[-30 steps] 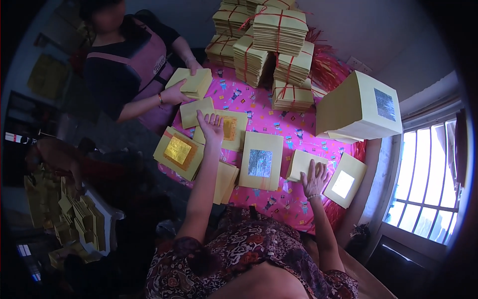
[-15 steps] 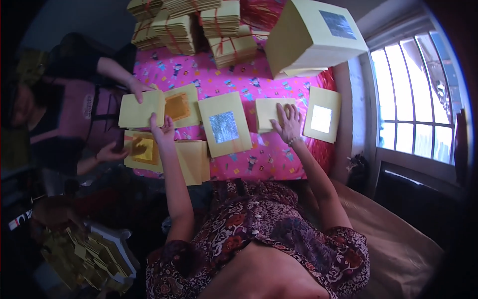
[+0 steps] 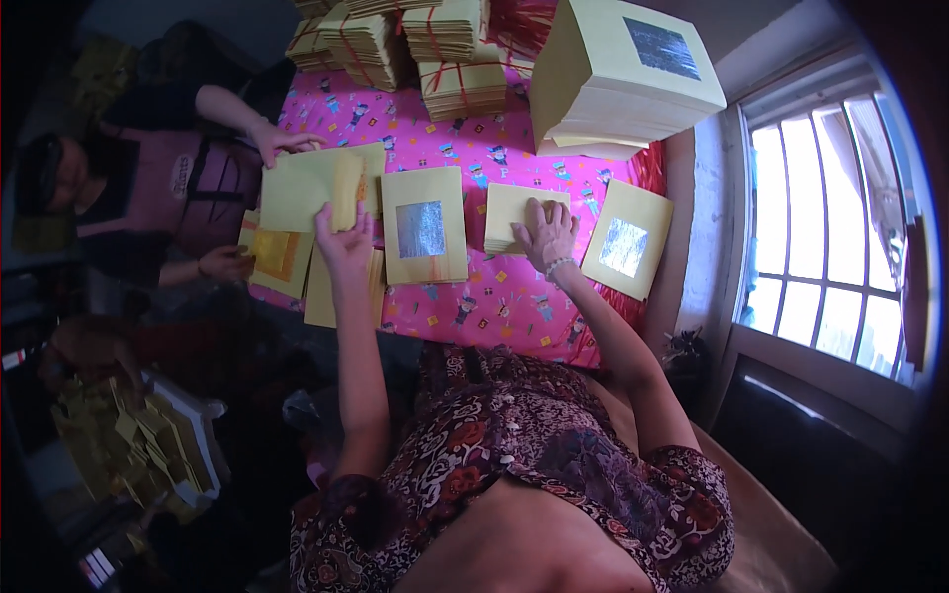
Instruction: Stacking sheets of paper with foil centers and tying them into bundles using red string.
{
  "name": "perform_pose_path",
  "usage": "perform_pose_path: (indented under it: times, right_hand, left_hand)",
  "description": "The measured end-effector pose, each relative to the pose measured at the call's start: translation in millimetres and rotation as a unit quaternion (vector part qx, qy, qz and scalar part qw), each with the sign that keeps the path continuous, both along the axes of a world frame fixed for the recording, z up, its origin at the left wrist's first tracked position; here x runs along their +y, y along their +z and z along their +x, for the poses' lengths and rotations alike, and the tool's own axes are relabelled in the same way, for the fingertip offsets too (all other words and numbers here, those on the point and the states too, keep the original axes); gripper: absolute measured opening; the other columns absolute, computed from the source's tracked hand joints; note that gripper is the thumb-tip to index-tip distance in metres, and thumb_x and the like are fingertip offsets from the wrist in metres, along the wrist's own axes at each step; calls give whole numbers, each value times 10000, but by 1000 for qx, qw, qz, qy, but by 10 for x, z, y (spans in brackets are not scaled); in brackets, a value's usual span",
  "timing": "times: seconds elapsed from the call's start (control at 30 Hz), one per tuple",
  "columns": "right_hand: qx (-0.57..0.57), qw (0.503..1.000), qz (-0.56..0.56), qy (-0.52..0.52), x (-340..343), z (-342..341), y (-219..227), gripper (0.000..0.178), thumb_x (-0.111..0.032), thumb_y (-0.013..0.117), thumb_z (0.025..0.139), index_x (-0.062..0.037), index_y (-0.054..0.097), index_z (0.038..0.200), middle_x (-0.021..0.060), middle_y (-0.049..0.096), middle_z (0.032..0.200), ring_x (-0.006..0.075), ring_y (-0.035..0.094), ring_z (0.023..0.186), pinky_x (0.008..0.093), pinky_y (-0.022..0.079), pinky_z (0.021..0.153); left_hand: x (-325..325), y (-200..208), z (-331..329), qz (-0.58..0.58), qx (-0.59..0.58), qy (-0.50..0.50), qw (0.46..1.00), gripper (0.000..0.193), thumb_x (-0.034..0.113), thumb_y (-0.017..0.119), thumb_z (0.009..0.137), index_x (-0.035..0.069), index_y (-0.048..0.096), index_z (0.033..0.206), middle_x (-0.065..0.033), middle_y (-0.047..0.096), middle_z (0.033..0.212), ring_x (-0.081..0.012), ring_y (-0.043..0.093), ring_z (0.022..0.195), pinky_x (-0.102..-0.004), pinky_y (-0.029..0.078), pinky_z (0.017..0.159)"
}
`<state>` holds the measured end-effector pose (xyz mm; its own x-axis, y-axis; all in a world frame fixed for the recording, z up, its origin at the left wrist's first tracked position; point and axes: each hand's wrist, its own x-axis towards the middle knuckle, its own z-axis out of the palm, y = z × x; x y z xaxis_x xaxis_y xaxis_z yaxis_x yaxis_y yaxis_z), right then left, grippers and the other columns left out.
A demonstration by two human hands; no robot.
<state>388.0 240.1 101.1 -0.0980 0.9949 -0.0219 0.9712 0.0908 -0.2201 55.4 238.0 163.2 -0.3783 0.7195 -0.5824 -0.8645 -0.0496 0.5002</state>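
Observation:
My left hand [image 3: 346, 244] grips the near edge of a yellow paper stack [image 3: 301, 188], its thumb on top. A co-worker's hand [image 3: 282, 138] touches the far edge of that stack. My right hand [image 3: 549, 237] lies with spread fingers on a smaller stack of yellow paper [image 3: 502, 210]. Between my hands lies a yellow sheet with a silver foil square [image 3: 420, 227]. Another silver-foil sheet [image 3: 625, 237] sits to the right of my right hand. By the co-worker's other hand [image 3: 225, 262] is a sheet with a gold foil square [image 3: 275, 255].
Bundles of yellow paper tied with red string [image 3: 465, 89] stand at the back. A tall paper stack [image 3: 603, 94] rises at the back right. A pink patterned cloth [image 3: 494, 316] covers the table. A barred window [image 3: 830, 227] is on the right; a heap of yellow paper [image 3: 138, 425] lies lower left.
My view has turned a little, shifting the scene. The paper stack in my left hand now covers more of the gold-foil sheet beside it. My right hand stays on its stack.

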Motion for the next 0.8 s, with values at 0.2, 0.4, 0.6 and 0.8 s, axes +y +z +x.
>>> perform_pose_path:
  times: [0.2,0.4,0.6,0.8]
  right_hand:
    - [17,1000,-20,6,-163,572,-133,603,-490,511,811,-84,453,1252,198,439,1154,349,400,1126,490,332,902]
    - [102,991,-84,29,166,732,-265,469,-478,459,858,-161,530,1196,190,459,1171,365,446,1087,513,374,891]
    - [467,818,-321,-101,709,1228,-504,725,-636,298,884,-14,641,1029,136,629,1045,240,573,984,372,411,861]
    - [406,817,-410,8,1110,1105,283,780,-641,457,839,-41,396,1334,125,495,1252,200,483,1133,373,374,958]
  left_hand:
    - [-308,-74,1600,79,25,-28,996,354,189,631,807,29,500,1094,-143,548,1116,-315,523,1082,-404,417,953]
    - [-51,-630,2813,54,-3,-58,997,325,238,639,808,105,534,1085,-39,548,1114,-212,503,1084,-367,367,942]
    - [-202,-969,3342,-11,51,-63,997,356,202,711,737,138,558,1053,9,546,1060,-101,486,1000,-311,345,859]
    - [-282,-991,3273,-14,124,-143,982,678,216,731,739,20,375,1282,-101,502,1178,-183,507,1036,-319,408,909]
